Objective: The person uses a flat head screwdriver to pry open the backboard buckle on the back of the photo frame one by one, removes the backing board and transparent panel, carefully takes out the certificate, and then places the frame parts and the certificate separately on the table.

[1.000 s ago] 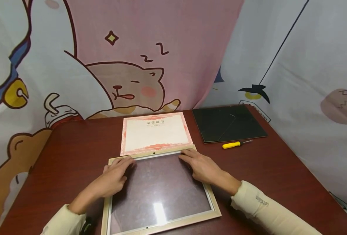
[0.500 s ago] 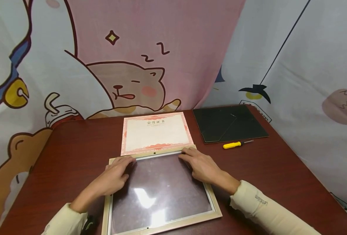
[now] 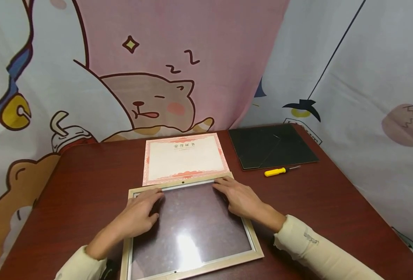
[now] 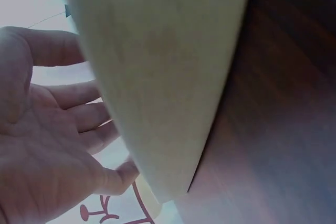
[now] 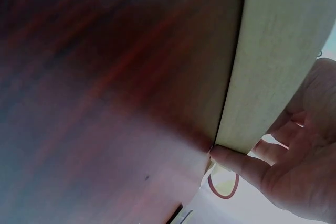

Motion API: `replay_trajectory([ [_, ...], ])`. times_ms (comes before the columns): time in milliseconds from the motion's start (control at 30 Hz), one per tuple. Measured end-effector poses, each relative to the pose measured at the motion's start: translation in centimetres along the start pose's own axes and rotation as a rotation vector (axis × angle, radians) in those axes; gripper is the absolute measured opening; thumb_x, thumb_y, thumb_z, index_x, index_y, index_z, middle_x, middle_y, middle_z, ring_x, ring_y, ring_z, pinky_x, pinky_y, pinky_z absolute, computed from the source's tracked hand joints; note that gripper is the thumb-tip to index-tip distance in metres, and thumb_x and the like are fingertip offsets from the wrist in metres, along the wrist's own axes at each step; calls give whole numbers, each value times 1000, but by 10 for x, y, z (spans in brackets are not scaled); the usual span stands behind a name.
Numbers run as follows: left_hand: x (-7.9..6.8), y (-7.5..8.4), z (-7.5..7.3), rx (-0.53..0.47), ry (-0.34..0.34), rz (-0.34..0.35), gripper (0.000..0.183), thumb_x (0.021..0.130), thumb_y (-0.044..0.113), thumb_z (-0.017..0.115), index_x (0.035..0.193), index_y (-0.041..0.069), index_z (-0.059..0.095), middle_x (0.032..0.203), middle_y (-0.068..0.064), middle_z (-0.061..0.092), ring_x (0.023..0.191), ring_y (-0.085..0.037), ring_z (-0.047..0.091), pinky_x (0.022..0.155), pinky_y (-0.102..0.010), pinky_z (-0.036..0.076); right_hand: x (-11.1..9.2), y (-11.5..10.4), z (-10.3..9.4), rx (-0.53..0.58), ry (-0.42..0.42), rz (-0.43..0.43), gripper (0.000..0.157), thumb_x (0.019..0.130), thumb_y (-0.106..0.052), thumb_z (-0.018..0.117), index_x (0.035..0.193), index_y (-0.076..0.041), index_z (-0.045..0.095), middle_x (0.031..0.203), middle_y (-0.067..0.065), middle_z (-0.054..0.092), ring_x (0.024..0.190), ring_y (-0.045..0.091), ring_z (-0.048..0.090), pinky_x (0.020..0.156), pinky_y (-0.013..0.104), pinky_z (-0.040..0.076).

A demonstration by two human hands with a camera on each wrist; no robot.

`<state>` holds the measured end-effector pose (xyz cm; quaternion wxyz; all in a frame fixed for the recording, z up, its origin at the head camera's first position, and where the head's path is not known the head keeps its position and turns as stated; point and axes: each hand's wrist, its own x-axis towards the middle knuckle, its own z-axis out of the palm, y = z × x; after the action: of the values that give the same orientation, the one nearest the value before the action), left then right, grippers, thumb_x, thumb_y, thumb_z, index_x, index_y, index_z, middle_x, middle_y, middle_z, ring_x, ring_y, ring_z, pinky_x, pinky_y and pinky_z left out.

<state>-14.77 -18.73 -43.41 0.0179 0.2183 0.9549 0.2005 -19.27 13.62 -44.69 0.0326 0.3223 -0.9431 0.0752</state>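
A light wooden picture frame (image 3: 227,261) lies on the table with a clear, shiny pane (image 3: 199,217) inside it. My left hand (image 3: 138,214) rests over the frame's far left corner, fingers loosely extended onto the pane's edge. At the far right corner, my right hand (image 3: 241,199) lays its fingers across the rim. The left wrist view shows the frame's outer side (image 4: 163,77) beside the relaxed left fingers (image 4: 86,114). In the right wrist view, one finger of the right hand (image 5: 304,171) reaches round the corner of the frame's side (image 5: 278,51).
Behind the frame lies a certificate sheet (image 3: 185,159) with a pink border, its near edge against the far rim. A dark backing board (image 3: 273,146) lies at the back right, with a yellow-handled screwdriver (image 3: 276,172) before it. Printed curtains (image 3: 192,39) enclose the table (image 3: 87,171).
My left hand has shifted slightly right, further over the pane, uncovering more of the far left corner. The glare on the pane has changed shape. My right hand stays in place.
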Motion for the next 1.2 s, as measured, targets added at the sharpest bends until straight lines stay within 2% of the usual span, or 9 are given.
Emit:
replay_trajectory([
  [133, -2, 3, 1, 59, -17, 2, 54, 83, 11, 69, 135, 2, 54, 148, -18, 44, 137, -37, 38, 94, -67, 34, 1, -1, 0, -14, -8, 3, 61, 76, 7, 62, 134, -11, 59, 142, 6, 53, 134, 23, 45, 87, 38, 54],
  [333, -2, 4, 5, 127, 46, 36, 50, 82, 9, 69, 130, 0, 58, 142, -19, 50, 132, -38, 44, 93, -68, 37, 1, -2, 0, -15, -2, 12, 60, 77, 6, 61, 134, -12, 59, 142, 5, 53, 134, 22, 45, 77, 36, 56],
  [500, 0, 2, 6, 167, 89, 55, 45, 80, 8, 70, 124, 0, 61, 136, -20, 55, 127, -37, 50, 92, -62, 39, 1, -2, 1, -12, 2, 18, 59, 77, 6, 61, 133, -12, 60, 142, 5, 53, 134, 22, 46, 79, 37, 56],
  [733, 4, -1, 5, 123, 102, 47, 41, 80, 8, 70, 120, 0, 63, 135, -20, 56, 127, -36, 50, 91, -61, 41, 2, -2, 0, -12, 15, 30, 59, 75, 6, 62, 131, -14, 62, 141, 4, 54, 133, 24, 47, 71, 36, 56],
  [967, 5, -2, 4, 99, 113, 43, 39, 81, 9, 69, 119, 0, 64, 134, -20, 56, 127, -37, 49, 94, -61, 40, 3, -2, -1, -6, 16, 38, 59, 74, 6, 63, 130, -14, 62, 140, 2, 54, 132, 23, 47, 68, 36, 55],
  [1200, 10, -4, 3, 38, 136, 67, 31, 78, 5, 67, 110, 3, 66, 119, -11, 63, 121, -34, 53, 89, -58, 44, 3, -2, -1, -9, 25, 42, 59, 74, 5, 63, 129, -15, 63, 140, 2, 54, 132, 23, 48, 67, 36, 55],
])
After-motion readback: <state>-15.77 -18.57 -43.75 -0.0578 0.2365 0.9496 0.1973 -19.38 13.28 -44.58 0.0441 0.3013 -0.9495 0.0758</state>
